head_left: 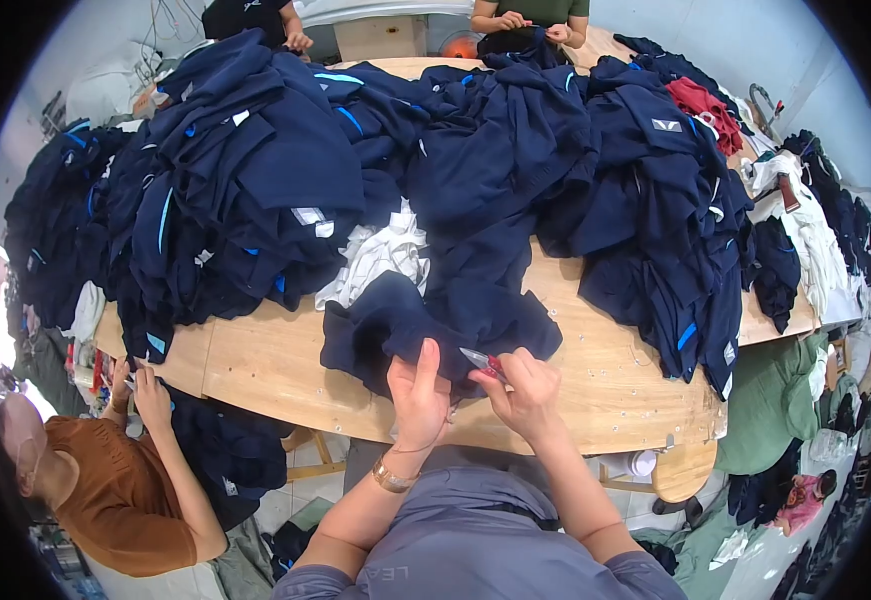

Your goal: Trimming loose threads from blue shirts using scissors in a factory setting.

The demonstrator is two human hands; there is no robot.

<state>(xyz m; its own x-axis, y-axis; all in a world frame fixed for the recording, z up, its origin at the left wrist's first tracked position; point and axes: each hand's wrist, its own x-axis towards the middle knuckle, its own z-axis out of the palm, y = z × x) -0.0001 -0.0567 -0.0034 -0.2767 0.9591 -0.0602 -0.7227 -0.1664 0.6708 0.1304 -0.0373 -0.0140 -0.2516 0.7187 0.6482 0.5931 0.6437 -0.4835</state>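
A navy blue garment lies bunched at the table's near edge, in front of me. My left hand grips its near edge, the thumb pointing up and the other fingers mostly hidden behind the palm and cloth. In my right hand is a pair of thread snips with red handles. Their metal blades point up and left, toward the cloth beside my left thumb. Just beyond the garment sits a heap of small white fabric labels.
Large piles of navy garments cover much of the wooden table. A red garment lies at the far right. To my left a person in brown handles cloth. Two people work across the table. A green cloth hangs at right.
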